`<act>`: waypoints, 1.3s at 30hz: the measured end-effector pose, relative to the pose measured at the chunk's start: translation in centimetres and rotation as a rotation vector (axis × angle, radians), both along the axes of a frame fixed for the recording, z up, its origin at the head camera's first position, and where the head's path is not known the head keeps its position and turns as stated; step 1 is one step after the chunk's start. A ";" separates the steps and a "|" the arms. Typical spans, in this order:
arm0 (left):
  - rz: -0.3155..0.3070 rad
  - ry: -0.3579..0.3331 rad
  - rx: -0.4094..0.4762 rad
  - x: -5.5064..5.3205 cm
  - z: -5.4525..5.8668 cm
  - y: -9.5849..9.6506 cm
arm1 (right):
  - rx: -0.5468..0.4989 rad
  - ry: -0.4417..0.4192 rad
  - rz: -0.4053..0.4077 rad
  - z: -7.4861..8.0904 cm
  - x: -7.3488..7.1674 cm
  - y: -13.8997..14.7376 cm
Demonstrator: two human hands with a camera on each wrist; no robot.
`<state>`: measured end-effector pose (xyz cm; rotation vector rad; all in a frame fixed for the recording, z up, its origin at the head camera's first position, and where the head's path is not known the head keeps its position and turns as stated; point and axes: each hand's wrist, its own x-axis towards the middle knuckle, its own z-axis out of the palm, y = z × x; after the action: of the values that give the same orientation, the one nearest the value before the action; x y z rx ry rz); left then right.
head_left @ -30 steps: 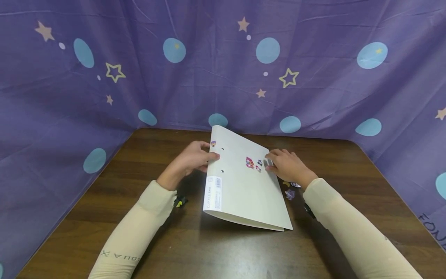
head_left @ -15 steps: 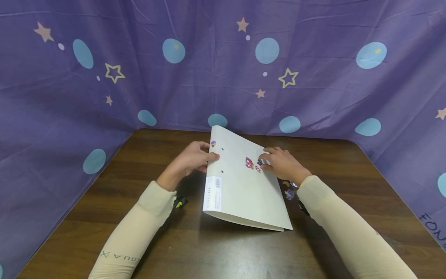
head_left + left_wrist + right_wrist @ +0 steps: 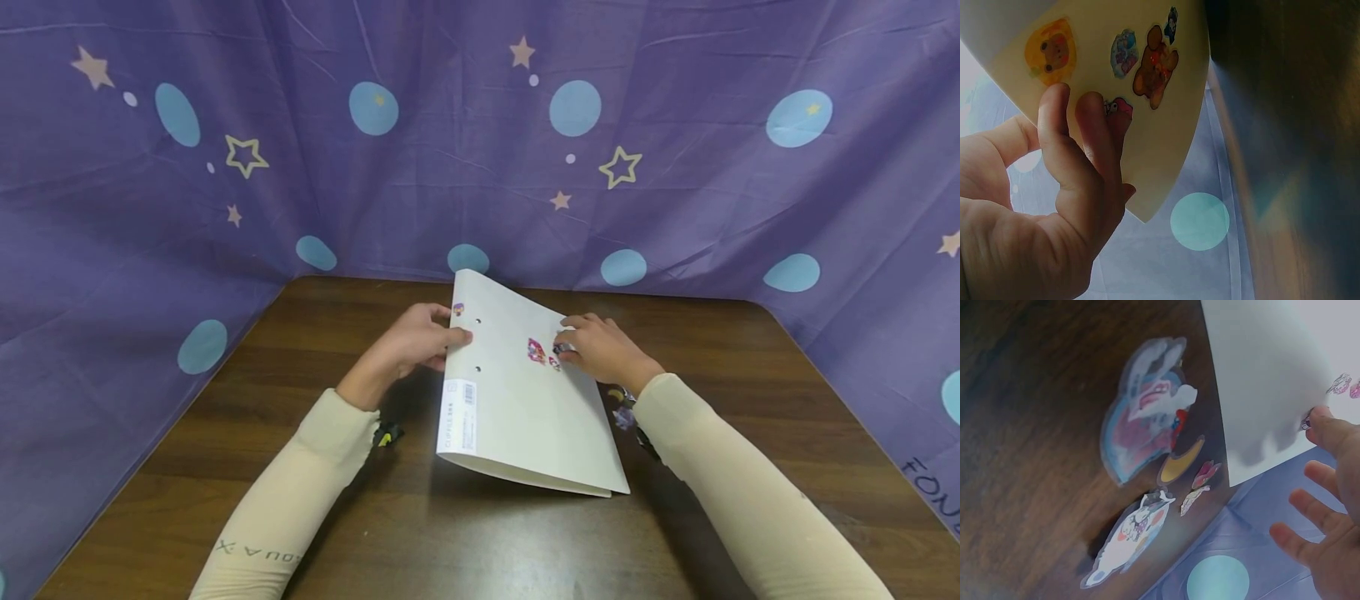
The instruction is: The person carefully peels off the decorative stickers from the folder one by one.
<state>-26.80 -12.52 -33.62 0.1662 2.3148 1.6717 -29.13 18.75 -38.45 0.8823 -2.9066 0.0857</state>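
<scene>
A white clip file (image 3: 525, 417) stands tilted on the table, its spine to the left. My left hand (image 3: 412, 340) grips the spine, thumb on the front cover and fingers behind. In the left wrist view, those fingers lie against the other cover, which bears a yellow bear sticker (image 3: 1052, 53), a brown bear sticker (image 3: 1155, 69) and smaller ones. My right hand (image 3: 603, 350) is at the front cover, a fingertip touching a small dark sticker (image 3: 1305, 421) there while the other fingers stand apart. Beside it sit a red-and-pink sticker (image 3: 536, 350) and a smaller sticker (image 3: 554, 363).
Right of the file, several loose stickers lie on the brown table (image 3: 480, 542), among them a rabbit-like sticker (image 3: 1150, 412), a yellow moon sticker (image 3: 1182, 462) and a white one (image 3: 1129, 534). A purple patterned cloth (image 3: 480, 192) hangs behind.
My right hand has moved a little left across the cover, from near its right edge onto the small dark sticker, partly covering it. The left hand and the file have stayed put.
</scene>
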 end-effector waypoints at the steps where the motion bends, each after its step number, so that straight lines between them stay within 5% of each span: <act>1: -0.001 0.001 0.000 0.0 0.0 0.0 | -0.002 0.003 -0.001 0.0 0.0 0.0; 16: -0.011 0.002 0.010 0.0 -0.2 0.0 | -0.005 0.194 0.035 -0.2 0.5 -0.4; 39: -0.006 -0.006 0.008 0.1 0.1 -0.1 | -0.036 0.222 0.002 0.5 1.2 1.5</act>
<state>-26.72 -12.63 -33.52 0.1685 2.3013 1.6766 -27.98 20.26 -37.92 0.8310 -2.6901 0.0374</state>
